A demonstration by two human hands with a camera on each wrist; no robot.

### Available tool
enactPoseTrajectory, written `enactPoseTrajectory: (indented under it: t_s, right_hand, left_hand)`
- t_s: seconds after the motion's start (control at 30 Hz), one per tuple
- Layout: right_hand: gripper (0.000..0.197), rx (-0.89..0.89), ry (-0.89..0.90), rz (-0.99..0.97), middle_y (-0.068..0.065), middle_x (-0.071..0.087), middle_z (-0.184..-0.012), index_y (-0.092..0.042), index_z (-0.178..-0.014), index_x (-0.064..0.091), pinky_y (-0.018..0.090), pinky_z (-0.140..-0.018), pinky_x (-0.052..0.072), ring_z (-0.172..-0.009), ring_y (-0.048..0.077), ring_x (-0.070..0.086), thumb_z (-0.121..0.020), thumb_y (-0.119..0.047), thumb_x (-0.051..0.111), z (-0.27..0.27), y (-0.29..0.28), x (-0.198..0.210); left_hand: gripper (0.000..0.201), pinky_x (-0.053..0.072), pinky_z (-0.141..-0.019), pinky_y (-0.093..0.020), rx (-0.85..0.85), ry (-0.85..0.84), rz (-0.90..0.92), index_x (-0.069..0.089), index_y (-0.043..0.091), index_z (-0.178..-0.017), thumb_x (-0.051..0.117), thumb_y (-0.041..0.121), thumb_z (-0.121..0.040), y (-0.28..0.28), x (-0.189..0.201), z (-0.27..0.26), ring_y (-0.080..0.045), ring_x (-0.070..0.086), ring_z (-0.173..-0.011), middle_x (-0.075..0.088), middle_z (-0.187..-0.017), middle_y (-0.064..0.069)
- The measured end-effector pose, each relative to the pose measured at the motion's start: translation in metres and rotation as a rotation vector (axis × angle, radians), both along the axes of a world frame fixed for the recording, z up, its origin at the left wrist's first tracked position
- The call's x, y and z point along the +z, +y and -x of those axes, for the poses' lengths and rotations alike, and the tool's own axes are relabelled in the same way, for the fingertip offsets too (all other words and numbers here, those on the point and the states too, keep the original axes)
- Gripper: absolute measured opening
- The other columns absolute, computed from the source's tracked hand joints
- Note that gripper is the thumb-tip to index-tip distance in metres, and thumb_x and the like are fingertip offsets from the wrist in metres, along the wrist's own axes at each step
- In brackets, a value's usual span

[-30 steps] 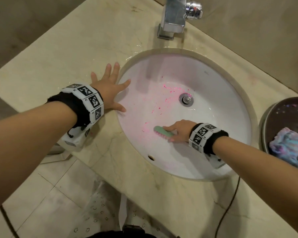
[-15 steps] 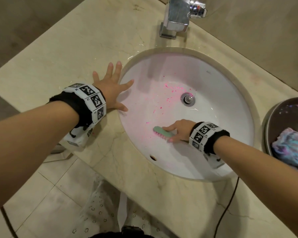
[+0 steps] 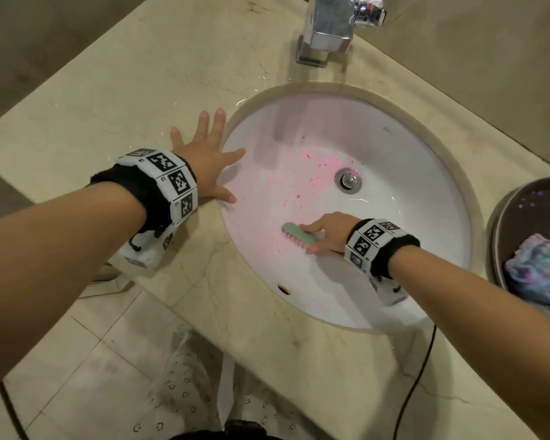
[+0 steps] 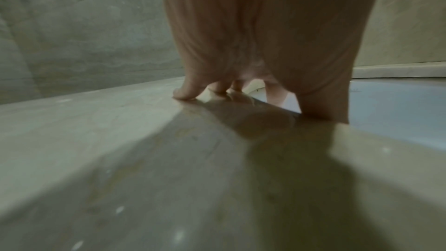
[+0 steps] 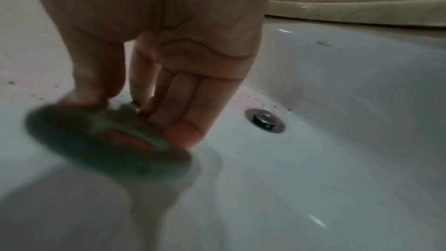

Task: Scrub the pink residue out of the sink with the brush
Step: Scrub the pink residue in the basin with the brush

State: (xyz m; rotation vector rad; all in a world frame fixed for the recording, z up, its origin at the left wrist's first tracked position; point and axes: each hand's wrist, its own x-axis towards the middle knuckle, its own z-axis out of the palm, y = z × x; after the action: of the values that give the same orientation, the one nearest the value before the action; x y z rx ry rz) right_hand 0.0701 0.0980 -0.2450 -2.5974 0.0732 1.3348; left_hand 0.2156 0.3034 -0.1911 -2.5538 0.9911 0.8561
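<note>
1. The right hand (image 3: 329, 231) keeps its grip clamped on the green brush (image 3: 299, 237), whose handle end the fingers hide.
2. Its bristles meet the sink (image 3: 426, 217) wall amid faint pink residue (image 3: 318, 160).
3. The left hand (image 3: 205, 160), grip spread apart, lies flat on the table (image 3: 140, 90); the wrist view is blurred.

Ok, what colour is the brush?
The brush has a mint-green back with pink bristles below; the head view shows it best, in the right hand.
</note>
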Motion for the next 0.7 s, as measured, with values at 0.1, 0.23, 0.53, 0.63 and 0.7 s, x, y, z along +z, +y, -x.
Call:
enactPoseTrajectory:
  t_s: [0.1, 0.23, 0.53, 0.63, 0.7]
  right_hand:
    - [0.059, 0.007, -0.058, 0.076, 0.008, 0.060, -0.121, -0.018, -0.141, 0.040, 0.027, -0.076, 0.045, -0.097, 0.023, 0.059, -0.090, -0.044, 0.053, -0.009, -0.003, -0.001]
    - [0.060, -0.088, -0.059, -0.073, 0.006, 0.059, -0.122, -0.022, -0.143, 0.037, 0.026, -0.079, 0.046, -0.092, 0.020, 0.059, -0.089, -0.043, 0.055, -0.020, 0.023, -0.013]
    - [0.057, -0.055, 0.087, -0.076, -0.006, 0.065, -0.087, -0.030, -0.138, 0.044, 0.023, -0.080, 0.043, -0.079, 0.015, 0.060, -0.085, -0.039, 0.063, 0.012, -0.013, 0.001]
    - [0.061, 0.057, 0.022, 0.074, 0.006, 0.058, -0.126, -0.030, -0.143, 0.035, 0.030, -0.091, 0.044, -0.111, 0.025, 0.057, -0.087, -0.043, 0.056, 0.002, -0.019, 0.001]
    - [0.061, 0.074, -0.008, 0.072, 0.009, 0.056, -0.128, -0.023, -0.144, 0.034, 0.032, -0.090, 0.045, -0.112, 0.027, 0.056, -0.091, -0.044, 0.052, -0.006, -0.008, -0.001]
  left_hand:
    - [0.093, 0.004, -0.106, -0.067, -0.004, -0.007, 0.002, 0.007, 0.035, -0.149, 0.060, 0.061, -0.077, -0.001, 0.000, 0.001, -0.037, -0.028, -0.138, -0.036, -0.147, -0.015]
    - [0.092, 0.004, -0.106, -0.067, -0.001, -0.009, -0.002, 0.008, 0.035, -0.149, 0.060, 0.061, -0.077, -0.001, 0.001, 0.001, -0.037, -0.028, -0.138, -0.036, -0.147, -0.015]
    - [0.092, 0.003, -0.106, -0.068, -0.001, -0.008, 0.005, 0.009, 0.035, -0.149, 0.060, 0.060, -0.077, 0.000, -0.002, 0.000, -0.037, -0.029, -0.137, -0.037, -0.147, -0.015]
    - [0.094, 0.002, -0.105, -0.068, 0.002, -0.008, 0.003, 0.005, 0.035, -0.149, 0.060, 0.060, -0.078, -0.001, -0.001, 0.001, -0.037, -0.030, -0.137, -0.038, -0.147, -0.015]
    - [0.095, 0.002, -0.105, -0.068, 0.000, -0.010, -0.004, 0.002, 0.034, -0.149, 0.059, 0.060, -0.078, -0.001, -0.001, 0.001, -0.037, -0.030, -0.137, -0.038, -0.146, -0.015]
